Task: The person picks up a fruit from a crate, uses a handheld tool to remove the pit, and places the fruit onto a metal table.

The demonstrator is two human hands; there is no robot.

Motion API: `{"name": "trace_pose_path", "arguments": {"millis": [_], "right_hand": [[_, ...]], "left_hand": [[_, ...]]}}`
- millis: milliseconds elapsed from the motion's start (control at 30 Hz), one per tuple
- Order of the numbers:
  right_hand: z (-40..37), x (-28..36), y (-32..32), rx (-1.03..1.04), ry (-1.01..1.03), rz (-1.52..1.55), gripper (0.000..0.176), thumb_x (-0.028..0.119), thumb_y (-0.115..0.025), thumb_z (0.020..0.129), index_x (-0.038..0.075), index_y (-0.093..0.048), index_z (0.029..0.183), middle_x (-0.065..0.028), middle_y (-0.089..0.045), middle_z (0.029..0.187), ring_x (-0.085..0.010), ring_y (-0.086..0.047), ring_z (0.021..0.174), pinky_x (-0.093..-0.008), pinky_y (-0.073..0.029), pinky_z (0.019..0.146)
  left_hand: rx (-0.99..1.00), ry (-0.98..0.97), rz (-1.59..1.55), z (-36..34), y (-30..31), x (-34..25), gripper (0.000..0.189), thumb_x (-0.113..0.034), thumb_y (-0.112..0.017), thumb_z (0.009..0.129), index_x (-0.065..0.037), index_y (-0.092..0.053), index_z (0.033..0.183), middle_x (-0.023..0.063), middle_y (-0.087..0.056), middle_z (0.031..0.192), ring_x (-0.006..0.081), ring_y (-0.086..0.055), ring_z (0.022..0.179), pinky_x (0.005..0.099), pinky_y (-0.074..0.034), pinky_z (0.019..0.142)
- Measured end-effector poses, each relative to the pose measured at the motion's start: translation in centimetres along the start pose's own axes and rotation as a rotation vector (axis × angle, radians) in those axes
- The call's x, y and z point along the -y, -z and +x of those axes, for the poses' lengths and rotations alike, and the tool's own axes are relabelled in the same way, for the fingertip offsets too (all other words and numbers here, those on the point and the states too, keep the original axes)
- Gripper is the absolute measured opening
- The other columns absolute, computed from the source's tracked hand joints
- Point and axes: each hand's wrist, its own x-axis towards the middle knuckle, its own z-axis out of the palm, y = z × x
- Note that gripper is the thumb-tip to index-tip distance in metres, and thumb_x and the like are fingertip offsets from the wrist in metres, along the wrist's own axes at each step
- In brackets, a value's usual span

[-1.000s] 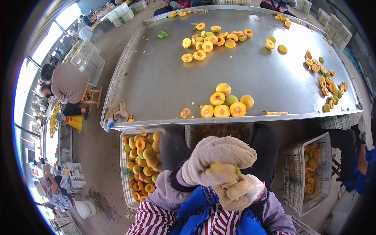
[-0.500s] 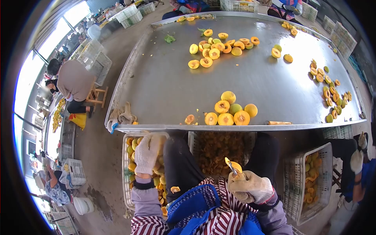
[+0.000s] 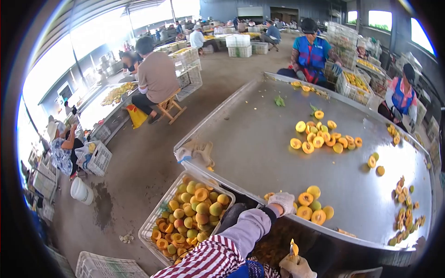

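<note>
My left hand (image 3: 282, 204), in a pale knit glove, is at the near edge of the metal table (image 3: 259, 134). Its fingers are mostly hidden; a small peach piece (image 3: 268, 196) lies by them. Right of it sits a cluster of yellow peach halves (image 3: 304, 212). Low in the view, my right hand (image 3: 296, 267), gloved too, is closed around a small knife (image 3: 293, 248) pointing up, with yellow fruit flesh at its blade. Left of my forearm stands a white crate (image 3: 153, 215) full of whole and halved peaches (image 3: 201, 207).
More peach halves lie mid-table (image 3: 319, 139) and along the right side (image 3: 403, 217). Used gloves (image 3: 199, 150) rest on the left corner. A wooden-handled tool (image 3: 345, 232) lies at the near edge. Co-workers sit beyond, one on a wooden stool (image 3: 170, 107). A white bucket (image 3: 82, 191) stands left.
My view has swung left and up. The left hand has gone from the peach crate to the table edge. My right hand still grips the knife, low down.
</note>
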Motion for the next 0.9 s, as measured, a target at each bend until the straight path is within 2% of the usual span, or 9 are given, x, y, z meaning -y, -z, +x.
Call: {"name": "trace_pose_path", "arguments": {"millis": [267, 333, 433, 567, 633, 700, 767, 867, 900], "right_hand": [[2.7, -2.5, 0.0, -0.042, 0.169, -0.009, 0.015, 0.022, -0.067, 0.092, 0.010, -0.060, 0.088, 0.0007, -0.053, 0.060, -0.0096, -0.046, 0.044, -0.0239, -0.036, 0.039], [2.8, -2.1, -0.1, -0.042, 0.120, -0.018, 0.014, 0.021, -0.067, 0.093, 0.010, -0.059, 0.088, 0.0013, -0.052, 0.058, -0.0096, -0.045, 0.043, -0.0237, -0.036, 0.039], [3.3, -2.1, -0.7, -0.114, 0.155, 0.007, 0.013, 0.020, -0.066, 0.094, 0.011, -0.058, 0.089, 0.0022, -0.051, 0.057, -0.0093, -0.044, 0.041, -0.0232, -0.035, 0.039], [3.6, -1.5, -1.1, -0.094, 0.213, 0.003, 0.009, 0.017, -0.063, 0.095, 0.012, -0.057, 0.091, 0.0031, -0.049, 0.057, -0.0088, -0.042, 0.040, -0.0227, -0.034, 0.038], [2.3, -0.3, -2.0, -0.087, 0.228, 0.006, 0.009, 0.016, -0.063, 0.096, 0.011, -0.057, 0.091, 0.0027, -0.049, 0.057, -0.0089, -0.042, 0.040, -0.0227, -0.034, 0.038], [1.9, -0.5, -1.8, -0.080, 0.247, 0.012, 0.008, 0.016, -0.062, 0.097, 0.011, -0.058, 0.092, 0.0023, -0.050, 0.057, -0.0089, -0.042, 0.040, -0.0227, -0.034, 0.038], [2.4, -2.1, -0.1, -0.039, 0.309, -0.053, 0.007, 0.015, -0.062, 0.097, 0.011, -0.058, 0.094, 0.0013, -0.052, 0.057, -0.0091, -0.043, 0.040, -0.0226, -0.035, 0.037], [1.3, -1.4, 0.4, -0.023, 0.241, -0.041, 0.008, 0.017, -0.062, 0.097, 0.011, -0.058, 0.094, 0.0003, -0.053, 0.058, -0.0096, -0.044, 0.040, -0.0226, -0.035, 0.037], [1.1, -1.1, 0.3, -0.023, 0.210, -0.036, 0.010, 0.018, -0.063, 0.097, 0.010, -0.058, 0.093, -0.0002, -0.053, 0.058, -0.0098, -0.044, 0.040, -0.0227, -0.035, 0.037]], "left_hand": [[-0.229, -0.062, -0.571, -2.7, 0.8, 1.2, 0.045, -0.032, -0.074, 0.084, -0.006, -0.058, 0.117, 0.0148, -0.067, 0.105, 0.0317, -0.066, 0.096, 0.0404, -0.051, 0.084], [-0.056, -0.088, -1.312, -5.1, 2.4, 0.2, 0.037, -0.022, -0.073, 0.087, -0.007, -0.058, 0.118, 0.0070, -0.064, 0.109, 0.0231, -0.064, 0.099, 0.0352, -0.050, 0.084], [-0.133, -0.638, -1.165, -9.7, 3.2, -1.3, 0.039, -0.013, -0.071, 0.090, -0.008, -0.056, 0.126, 0.0033, -0.060, 0.114, 0.0157, -0.057, 0.107, 0.0295, -0.047, 0.095], [0.115, -0.659, -0.945, -13.8, 3.9, -2.1, 0.045, -0.015, -0.072, 0.088, -0.006, -0.057, 0.129, 0.0083, -0.062, 0.114, 0.0193, -0.059, 0.111, 0.0322, -0.047, 0.097], [-0.019, -0.494, -0.629, -14.7, 4.8, -1.9, 0.050, -0.025, -0.073, 0.085, -0.010, -0.057, 0.130, 0.0139, -0.063, 0.119, 0.0286, -0.061, 0.112, 0.0370, -0.049, 0.096], [-0.477, -0.518, -0.557, -14.5, 6.4, 0.5, 0.052, -0.028, -0.073, 0.085, -0.009, -0.057, 0.131, 0.0164, -0.065, 0.120, 0.0329, -0.064, 0.112, 0.0380, -0.049, 0.098], [-0.755, -0.453, -0.682, -16.9, 13.9, 2.1, 0.052, -0.028, -0.078, 0.082, -0.008, -0.060, 0.127, 0.0162, -0.065, 0.124, 0.0319, -0.064, 0.114, 0.0383, -0.050, 0.099], [-1.517, -0.349, -0.163, -19.5, 26.3, 4.4, 0.050, -0.022, -0.078, 0.075, -0.007, -0.064, 0.121, 0.0167, -0.066, 0.119, 0.0293, -0.067, 0.107, 0.0370, -0.053, 0.090], [-1.607, -0.260, -0.149, -20.9, 30.5, 4.7, 0.044, -0.021, -0.076, 0.078, -0.008, -0.064, 0.118, 0.0216, -0.061, 0.126, 0.0382, -0.065, 0.109, 0.0431, -0.053, 0.093]]}}
